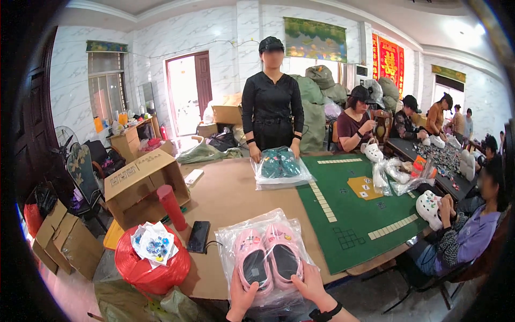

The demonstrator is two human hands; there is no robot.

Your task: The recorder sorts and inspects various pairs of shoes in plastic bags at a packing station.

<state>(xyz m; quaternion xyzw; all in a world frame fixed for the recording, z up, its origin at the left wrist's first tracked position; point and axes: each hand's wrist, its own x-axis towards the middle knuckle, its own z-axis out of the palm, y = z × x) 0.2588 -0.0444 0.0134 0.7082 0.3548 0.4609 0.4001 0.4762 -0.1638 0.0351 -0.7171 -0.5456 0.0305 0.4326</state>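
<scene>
Both hands press down on a clear plastic bag [263, 252] at the near edge of the table [236, 193]: the left hand [241, 295] and right hand [310, 287] lie fingers spread on the heels of a pair of pink clogs [268, 257] inside, seemingly flattening the bag. Across the table a standing person holds a similar bag of teal clogs [280, 165]. A black phone [199, 236] lies just left, beside a red sack [147, 265].
</scene>
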